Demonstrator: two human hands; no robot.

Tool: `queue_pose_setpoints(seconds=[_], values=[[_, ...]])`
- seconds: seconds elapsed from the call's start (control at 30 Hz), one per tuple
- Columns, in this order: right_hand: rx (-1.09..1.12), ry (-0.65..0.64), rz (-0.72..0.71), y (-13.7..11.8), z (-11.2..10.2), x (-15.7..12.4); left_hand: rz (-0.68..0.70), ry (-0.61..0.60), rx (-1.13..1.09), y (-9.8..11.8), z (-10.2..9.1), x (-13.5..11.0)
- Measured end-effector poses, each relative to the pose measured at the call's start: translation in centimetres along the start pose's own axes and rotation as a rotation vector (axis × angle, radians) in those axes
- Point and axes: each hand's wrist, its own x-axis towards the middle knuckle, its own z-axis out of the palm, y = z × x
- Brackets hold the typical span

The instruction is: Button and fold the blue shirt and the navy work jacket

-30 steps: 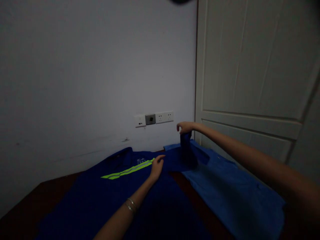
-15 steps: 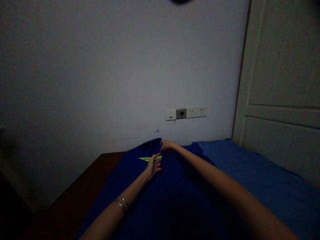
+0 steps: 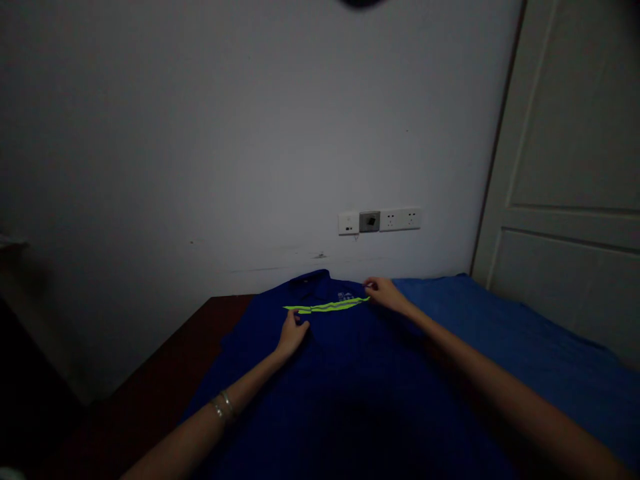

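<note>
A dark blue collared shirt [image 3: 330, 360] lies spread with its collar [image 3: 307, 280] toward the wall. A yellow-green reflective stripe [image 3: 336, 307] crosses its chest, and small pale print sits above the stripe on the right. At the shirt's right shoulder, my right hand [image 3: 387, 295] is closed in a pinch on the cloth. My left hand [image 3: 291, 337], with bracelets at the wrist, rests on the shirt just below the stripe's left part, its thumb and forefinger apart. The shirt's lower part fades into darkness.
Dark reddish-brown surface [image 3: 200, 333] shows left of the shirt. To the right lies a lighter blue cloth [image 3: 450, 307]. Behind stands a pale wall [image 3: 250, 133] with a row of sockets [image 3: 400, 219]. A panelled door [image 3: 575, 267] borders the right side.
My right hand has moved right, drawing the shirt's front panel out flat; the full stripe and print now show. My left hand has shifted slightly left. The view has turned a little left.
</note>
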Motion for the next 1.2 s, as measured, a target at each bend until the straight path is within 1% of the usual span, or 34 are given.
queue_pose_setpoints(seconds=[0.03,0.07,0.1,0.17,0.23,0.27,0.33,0.43,0.5,0.57,0.63,0.67,0.73,0.8,0.87,0.9,0.97,1.03,1.1,1.13,1.2], values=[[-0.012,0.052,0.033,2.0,-1.2,-0.5,0.061,0.023,0.066,-0.1,-0.1,0.1],[-0.037,0.09,0.063,4.0,-2.1,-1.0,0.083,0.028,0.11,-0.3,-0.1,0.2],[-0.074,0.123,0.112,5.9,-2.9,-1.6,0.062,0.02,0.133,-0.4,0.0,0.3],[-0.124,0.122,0.186,9.5,-3.8,-2.8,-0.068,-0.023,0.124,-0.7,0.2,0.5],[-0.145,0.107,0.234,12.1,-4.0,-3.9,-0.218,-0.061,0.066,-0.8,0.7,0.8],[-0.152,0.096,0.252,13.1,-3.9,-4.4,-0.273,-0.073,0.035,-0.8,1.0,1.1],[-0.164,0.07,0.273,14.3,-3.3,-5.2,-0.332,-0.089,-0.01,-0.4,1.6,1.5],[-0.166,0.028,0.256,15.2,-2.2,-5.8,-0.327,-0.131,-0.057,0.9,2.5,1.7],[-0.153,0.006,0.225,15.4,-1.6,-5.8,-0.285,-0.181,-0.129,2.5,2.5,1.4],[-0.133,-0.013,0.191,15.5,-1.3,-5.8,-0.219,-0.25,-0.258,4.7,1.4,0.7],[-0.112,-0.032,0.156,15.6,-1.2,-5.8,-0.186,-0.316,-0.392,7.2,-0.8,-0.1],[-0.099,-0.039,0.134,15.6,-1.1,-5.8,-0.206,-0.338,-0.432,8.5,-2.2,-0.5],[-0.068,-0.047,0.079,15.6,-1.0,-6.0,-0.277,-0.323,-0.454,10.3,-5.3,-1.2],[-0.046,-0.049,0.023,15.4,-0.6,-6.1,-0.314,-0.257,-0.421,10.9,-8.5,-1.5],[-0.045,-0.057,-0.017,15.1,0.0,-6.2,-0.33,-0.193,-0.365,9.9,-11.2,-1.6],[-0.05,-0.066,-0.028,14.8,0.3,-6.2,-0.342,-0.174,-0.316,8.8,-12.3,-1.7],[-0.06,-0.088,-0.042,14.1,0.9,-6.0,-0.39,-0.14,-0.178,5.8,-14.0,-1.8],[-0.067,-0.097,-0.037,13.3,1.3,-5.5,-0.431,-0.158,-0.064,2.4,-15.0,-2.2],[-0.067,-0.097,-0.031,12.3,1.7,-5.0,-0.449,-0.176,0.026,-0.5,-15.5,-2.7],[-0.062,-0.104,-0.041,11.8,1.8,-4.8,-0.451,-0.167,0.068,-1.5,-15.7,-2.9],[-0.044,-0.134,-0.071,10.9,1.9,-4.5,-0.42,-0.169,0.202,-2.6,-15.9,-3.5]])
